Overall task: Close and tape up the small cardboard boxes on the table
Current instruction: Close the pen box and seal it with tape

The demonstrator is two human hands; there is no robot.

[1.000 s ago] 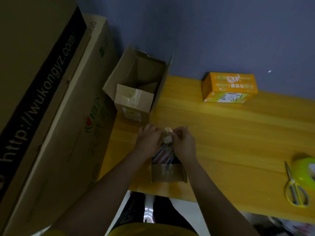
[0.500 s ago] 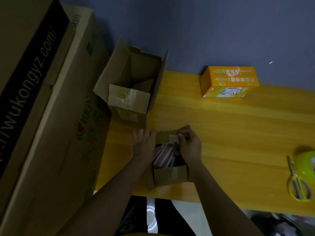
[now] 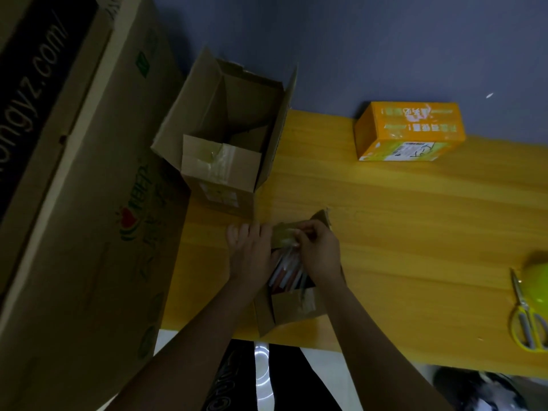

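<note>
The far flap (image 3: 299, 232) of the small box (image 3: 292, 307) is pinched by the right hand (image 3: 318, 252) and steadied by the flat left hand (image 3: 250, 250); nothing is taped yet.

— Where does the view sit?
— On the person's head, looking steeply down and forward over the table (image 3: 415, 232), close above it.
— Facing?
— Toward the far wall (image 3: 385, 48). It's the only view.

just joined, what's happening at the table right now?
A person is working on a small brown cardboard box at the near edge of the yellow wooden table. It is open, with thin stick-like items inside. The right hand pinches its far flap; the left hand rests flat against the box's left side. Yellow-handled scissors lie untouched at far right.
</note>
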